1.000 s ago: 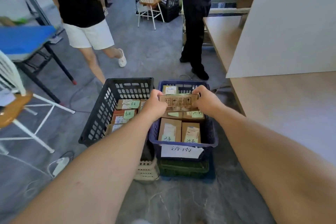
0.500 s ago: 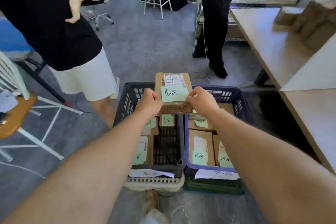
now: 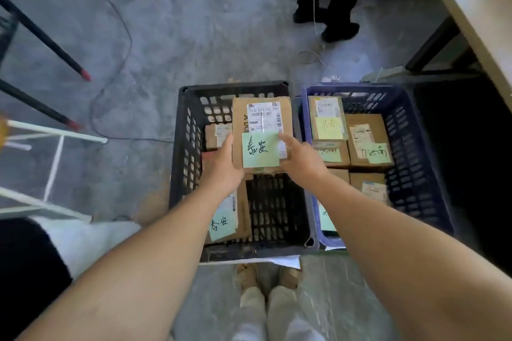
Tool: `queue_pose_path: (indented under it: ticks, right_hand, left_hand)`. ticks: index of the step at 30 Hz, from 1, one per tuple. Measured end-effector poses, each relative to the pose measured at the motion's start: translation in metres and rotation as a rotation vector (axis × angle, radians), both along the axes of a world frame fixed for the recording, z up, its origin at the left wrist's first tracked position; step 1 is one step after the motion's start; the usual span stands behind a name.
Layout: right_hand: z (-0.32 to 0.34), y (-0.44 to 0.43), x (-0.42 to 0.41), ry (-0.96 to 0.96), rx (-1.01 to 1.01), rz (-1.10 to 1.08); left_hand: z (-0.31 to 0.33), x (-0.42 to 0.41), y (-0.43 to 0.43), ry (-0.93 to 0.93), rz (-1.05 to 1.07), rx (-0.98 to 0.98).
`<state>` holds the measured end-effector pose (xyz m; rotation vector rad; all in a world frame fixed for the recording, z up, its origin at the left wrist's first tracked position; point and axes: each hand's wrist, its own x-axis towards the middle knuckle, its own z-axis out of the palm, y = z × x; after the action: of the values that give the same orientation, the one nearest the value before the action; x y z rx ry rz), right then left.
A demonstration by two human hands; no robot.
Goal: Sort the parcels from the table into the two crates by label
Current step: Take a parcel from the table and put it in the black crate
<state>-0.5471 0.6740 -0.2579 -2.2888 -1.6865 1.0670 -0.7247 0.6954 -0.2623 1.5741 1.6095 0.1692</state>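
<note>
Fingers (image 3: pixel 228 144) of the left hand (image 3: pixel 224 167) curl round the left edge of a cardboard parcel (image 3: pixel 261 119), thumb on top and the rest hidden beneath. Fingers (image 3: pixel 286 138) of the right hand (image 3: pixel 300 159) clasp its right edge beside the green handwritten note (image 3: pixel 260 149) on its face. The parcel sits level at mid-frame over the far half of the black crate (image 3: pixel 182 152), which holds other labelled parcels (image 3: pixel 221 219); the blue crate (image 3: pixel 410 133) stands just right of it with more, and the tabletop (image 3: pixel 476 16) edge runs along the upper right.
</note>
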Motion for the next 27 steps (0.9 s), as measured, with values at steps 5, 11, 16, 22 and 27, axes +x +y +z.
queue_pose_path:
  ticks: [5,11,16,22,27]
  right_hand:
    - [-0.041,0.010,-0.003,-0.074,-0.067,0.054]
    - [-0.099,-0.002,-0.015,-0.168,-0.292,0.145]
    - [-0.145,-0.011,-0.027,-0.263,-0.449,0.226]
    - [-0.187,-0.013,-0.035,-0.290,-0.591,0.232]
    - [-0.204,-0.024,-0.045,-0.292,-0.616,0.174]
  left_hand:
    - [-0.045,-0.001,0.000,0.010,-0.004,-0.037]
    - [-0.118,0.002,-0.019,0.016,0.005,-0.162]
    - [-0.169,0.002,-0.034,0.065,-0.041,-0.246]
    - [-0.208,0.006,-0.050,0.035,-0.103,-0.345]
    - [-0.225,0.007,-0.052,0.061,-0.159,-0.360]
